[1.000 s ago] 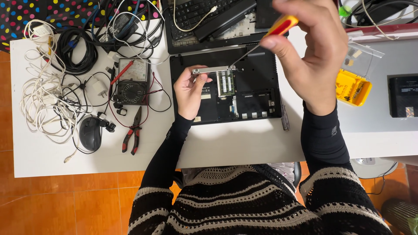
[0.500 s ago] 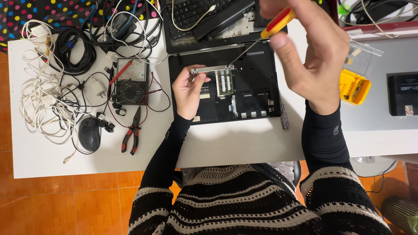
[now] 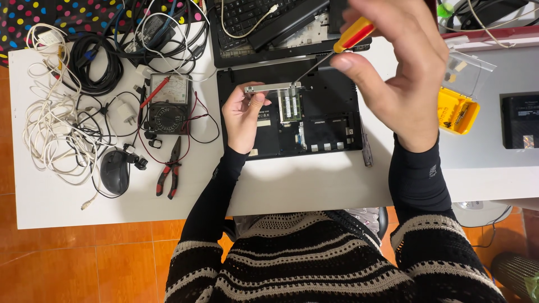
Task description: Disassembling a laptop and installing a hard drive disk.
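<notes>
An opened black laptop base point(image 3: 325, 132) lies on the white table point(image 3: 292, 179). My left hand point(image 3: 242, 115) pinches the left end of a thin silver metal bracket point(image 3: 273, 87) held level over the laptop. My right hand point(image 3: 401, 67) is raised close to the camera and grips a screwdriver with a red and yellow handle point(image 3: 353, 35). Its shaft slants down-left, and the tip meets the right end of the bracket.
A multimeter point(image 3: 168, 104) with red and black leads, red-handled pliers point(image 3: 169, 175), a black mouse point(image 3: 115, 171) and tangled cables point(image 3: 56, 112) fill the table's left side. A keyboard part point(image 3: 258, 17) lies behind the laptop. A yellow bit case point(image 3: 457, 109) and a black device point(image 3: 519, 120) sit right.
My right hand and the screwdriver have shifted slightly left and up, staying on the bracket. My left hand holds the bracket in about the same place.
</notes>
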